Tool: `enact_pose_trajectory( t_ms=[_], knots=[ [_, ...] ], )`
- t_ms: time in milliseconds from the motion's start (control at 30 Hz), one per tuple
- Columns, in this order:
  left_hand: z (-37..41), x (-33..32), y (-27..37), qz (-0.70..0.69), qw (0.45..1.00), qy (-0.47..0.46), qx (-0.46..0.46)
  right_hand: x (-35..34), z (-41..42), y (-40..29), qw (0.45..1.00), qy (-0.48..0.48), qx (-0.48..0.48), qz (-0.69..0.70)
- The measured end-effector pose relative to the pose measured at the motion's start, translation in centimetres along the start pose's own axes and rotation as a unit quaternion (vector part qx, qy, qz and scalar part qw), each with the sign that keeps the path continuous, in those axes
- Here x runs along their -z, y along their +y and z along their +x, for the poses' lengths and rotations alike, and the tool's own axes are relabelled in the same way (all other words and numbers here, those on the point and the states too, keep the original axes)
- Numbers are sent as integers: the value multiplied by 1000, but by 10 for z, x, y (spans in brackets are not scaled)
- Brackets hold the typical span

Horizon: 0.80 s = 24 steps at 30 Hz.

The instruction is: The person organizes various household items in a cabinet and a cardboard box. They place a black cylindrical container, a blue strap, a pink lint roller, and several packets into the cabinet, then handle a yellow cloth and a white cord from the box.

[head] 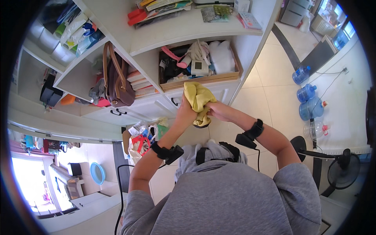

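A crumpled yellow cloth item [197, 95] is between my two hands, in front of the white cabinet [152, 108]. My left hand [186, 113] grips it from the left side, with the fingers mostly hidden behind the fabric. On the right, my right hand [216, 111] holds a lower fold of it, its fingertips partly covered by the cloth. A lower part of the cloth hangs down between the hands and ends in a dark edge. Just beyond the cloth, an open cardboard box [199, 80] on a shelf holds a pink-handled item, a white device and white cords.
A brown handbag [120, 88] stands in the shelf at the left. Bags [141, 144] lie on the floor by my left forearm. Large water bottles [311, 107] line the right wall, near a black fan [343, 170]. A blue basin [97, 173] is at the lower left.
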<state>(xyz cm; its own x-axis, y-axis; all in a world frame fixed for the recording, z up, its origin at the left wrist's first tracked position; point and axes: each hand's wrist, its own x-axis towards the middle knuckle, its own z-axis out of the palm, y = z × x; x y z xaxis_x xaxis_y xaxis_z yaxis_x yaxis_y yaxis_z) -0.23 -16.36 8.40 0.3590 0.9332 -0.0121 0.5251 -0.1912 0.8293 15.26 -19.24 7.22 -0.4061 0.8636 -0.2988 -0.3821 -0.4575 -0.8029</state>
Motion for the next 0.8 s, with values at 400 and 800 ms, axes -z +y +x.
enact_pose_trajectory(
  t_ms=[400, 800],
  knots=[
    [84, -27, 79, 243, 926, -12, -291, 48, -5, -41, 922, 86, 368, -84],
    [244, -71, 107, 429, 846, 58, -310, 174, 82, -126, 913, -25, 332, 236]
  ],
)
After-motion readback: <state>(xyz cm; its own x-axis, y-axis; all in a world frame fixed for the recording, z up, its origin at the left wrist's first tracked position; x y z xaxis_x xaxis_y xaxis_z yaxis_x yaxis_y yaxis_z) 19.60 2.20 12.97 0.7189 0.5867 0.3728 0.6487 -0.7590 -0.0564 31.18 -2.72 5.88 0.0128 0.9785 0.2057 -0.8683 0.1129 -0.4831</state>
